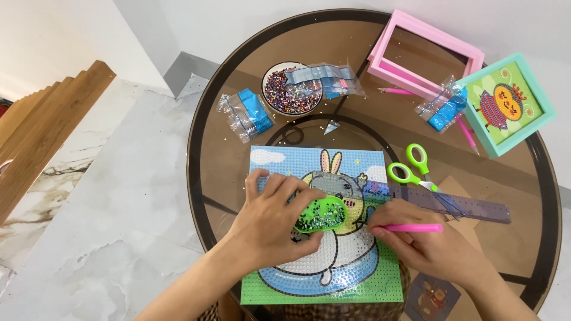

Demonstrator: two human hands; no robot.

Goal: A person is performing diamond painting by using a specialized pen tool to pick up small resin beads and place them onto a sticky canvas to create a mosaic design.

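Left hand palm-down, fingers curled around green tray. Right hand pinches pink pen, lying horizontal, tip pointing left at tray.

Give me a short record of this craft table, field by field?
Surface: round glass table
Left hand: holds green bead tray
Right hand: grips pink pen
Under hands: rabbit bead picture
Beside it: green scissors, clear ruler
Far side: bowl of beads, pink frame, teal framed picture

Tray on canvas; scissors right, bowl behind.
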